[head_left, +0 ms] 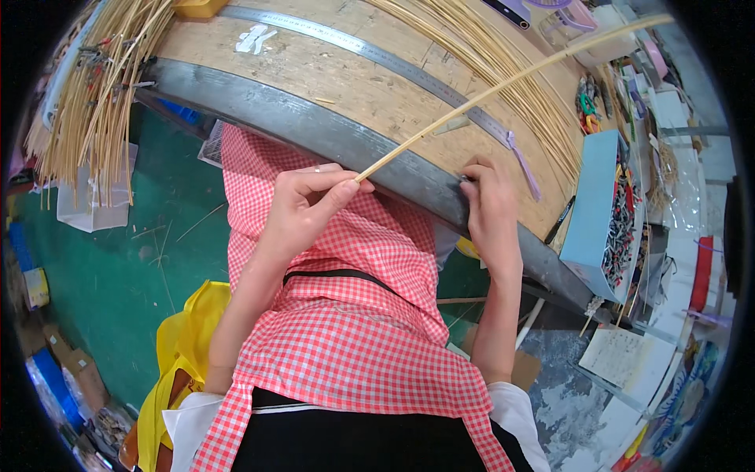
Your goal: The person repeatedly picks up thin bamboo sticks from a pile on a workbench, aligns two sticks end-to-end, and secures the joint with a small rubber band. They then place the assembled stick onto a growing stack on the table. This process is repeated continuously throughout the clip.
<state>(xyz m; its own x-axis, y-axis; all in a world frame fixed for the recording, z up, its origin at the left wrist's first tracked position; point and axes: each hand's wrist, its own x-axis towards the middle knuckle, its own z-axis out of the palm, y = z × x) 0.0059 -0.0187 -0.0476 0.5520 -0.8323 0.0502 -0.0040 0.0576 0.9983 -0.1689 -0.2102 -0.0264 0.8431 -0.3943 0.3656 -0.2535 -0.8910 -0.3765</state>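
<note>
A long, thin pale cane stick (480, 101) slants from the table's near edge up to the far right. Its near end is pinched between the thumb and fingers of my left hand (303, 206). My right hand (494, 206) rests at the table's dark front edge (314, 118), below the stick and apart from it. Its fingers are curled together, and a small dark bit shows at the fingertips, too small to name. Beneath the stick lies a long metal ruler (370, 52) with a purple ribbon (524, 165) tied to its end.
Several long canes (511, 67) lie along the table's far side. Thick bundles of sticks (102, 94) overhang its left end. At the right stand a light-blue box (586, 197) of small metal pieces and some pliers (588, 106). A black pen (560, 220) lies near the box.
</note>
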